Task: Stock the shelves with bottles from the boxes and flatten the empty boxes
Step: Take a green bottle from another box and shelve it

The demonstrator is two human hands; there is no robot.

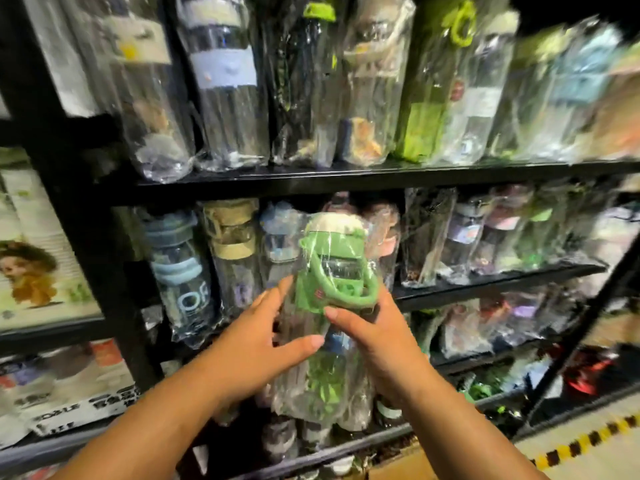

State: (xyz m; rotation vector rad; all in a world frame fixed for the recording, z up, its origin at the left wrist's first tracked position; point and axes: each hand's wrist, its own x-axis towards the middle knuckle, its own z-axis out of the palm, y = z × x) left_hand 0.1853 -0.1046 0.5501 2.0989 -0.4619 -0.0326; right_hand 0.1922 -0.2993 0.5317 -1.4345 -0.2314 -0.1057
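Bottle stock was still going up: a clear wrapped bottle with a green strap was held upright before the front edge of the middle shelf, not yet set down. The left hand gripped its left side, thumb across the front, and the right hand clasped the right side. Wrapped bottles already crowded that shelf and the upper shelf, so stocking seemed well advanced. A cardboard box showed at the frame's bottom edge, apparently unflattened, its contents hidden; flattening probably remained.
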